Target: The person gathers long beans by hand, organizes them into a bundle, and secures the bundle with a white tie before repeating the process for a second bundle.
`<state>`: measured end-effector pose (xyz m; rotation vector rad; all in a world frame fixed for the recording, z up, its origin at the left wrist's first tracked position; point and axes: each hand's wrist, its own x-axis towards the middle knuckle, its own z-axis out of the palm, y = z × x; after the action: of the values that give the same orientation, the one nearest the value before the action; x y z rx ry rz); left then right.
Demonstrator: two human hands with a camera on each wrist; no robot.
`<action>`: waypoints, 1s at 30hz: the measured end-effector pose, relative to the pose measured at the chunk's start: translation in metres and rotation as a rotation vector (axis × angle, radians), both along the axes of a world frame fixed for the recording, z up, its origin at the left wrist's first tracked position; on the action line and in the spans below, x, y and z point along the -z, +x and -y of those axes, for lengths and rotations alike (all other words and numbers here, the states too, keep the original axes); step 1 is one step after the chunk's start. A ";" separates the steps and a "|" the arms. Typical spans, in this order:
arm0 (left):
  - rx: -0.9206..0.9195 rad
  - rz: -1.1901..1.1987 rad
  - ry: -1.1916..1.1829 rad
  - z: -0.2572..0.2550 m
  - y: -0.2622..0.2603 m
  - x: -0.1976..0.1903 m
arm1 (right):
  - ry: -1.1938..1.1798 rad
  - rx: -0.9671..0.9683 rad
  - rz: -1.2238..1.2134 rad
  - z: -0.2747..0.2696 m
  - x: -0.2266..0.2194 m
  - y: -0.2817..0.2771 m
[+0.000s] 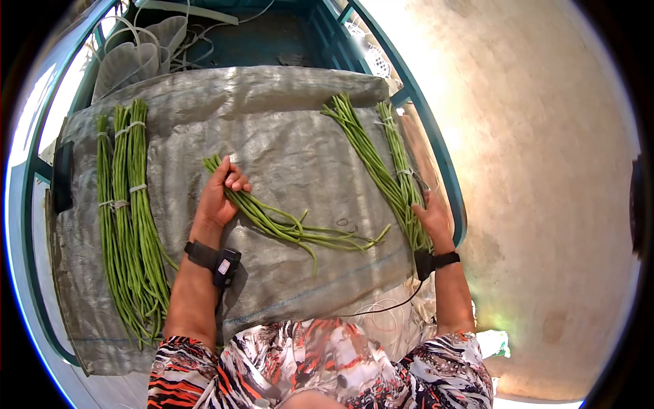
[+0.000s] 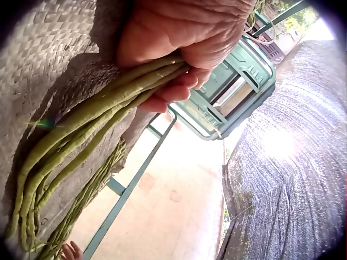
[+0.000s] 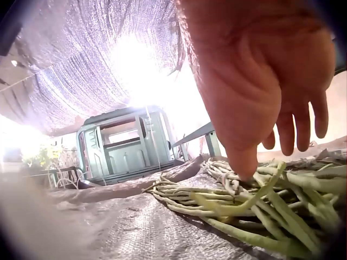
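Note:
A loose bunch of long green beans (image 1: 286, 228) lies across the middle of a grey woven sack (image 1: 272, 129). My left hand (image 1: 219, 198) grips that bunch near its stem end; in the left wrist view the fingers (image 2: 173, 92) curl round the beans (image 2: 81, 130). My right hand (image 1: 432, 218) rests on the near end of a bean pile (image 1: 381, 163) at the sack's right edge. The right wrist view shows this hand (image 3: 260, 81) with fingers hanging straight, the thumb tip touching the beans (image 3: 255, 206).
Tied bundles of long beans (image 1: 129, 225) lie along the left side of the sack. A teal metal frame (image 1: 439, 157) rims the table. Clear bags and cords (image 1: 136, 54) sit at the back. A concrete floor (image 1: 545, 170) lies to the right.

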<state>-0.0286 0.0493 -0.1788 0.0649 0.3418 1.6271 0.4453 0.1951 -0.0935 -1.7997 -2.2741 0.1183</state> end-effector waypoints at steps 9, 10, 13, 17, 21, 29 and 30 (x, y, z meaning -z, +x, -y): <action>-0.004 -0.011 0.009 0.000 -0.001 0.002 | 0.064 0.008 0.005 -0.062 0.013 -0.057; -0.004 -0.014 0.001 0.000 -0.001 0.001 | 0.071 0.073 0.058 -0.064 0.013 -0.063; -0.009 -0.024 -0.010 0.000 0.001 -0.002 | 0.047 0.192 0.082 -0.070 0.024 -0.069; -0.032 -0.036 -0.019 0.001 0.003 -0.005 | 0.019 0.257 0.127 -0.071 0.025 -0.074; -0.031 -0.029 -0.024 0.002 0.002 -0.003 | -0.022 0.264 -0.040 -0.084 0.031 -0.066; -0.022 -0.029 -0.015 0.001 0.002 0.000 | 0.337 -0.154 0.019 -0.034 0.022 -0.096; -0.020 -0.029 -0.015 0.001 0.001 0.000 | 0.344 -0.213 0.027 -0.023 0.023 -0.102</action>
<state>-0.0275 0.0484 -0.1789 0.0741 0.3782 1.6443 0.3437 0.2178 -0.1166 -1.3944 -2.3267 -0.2473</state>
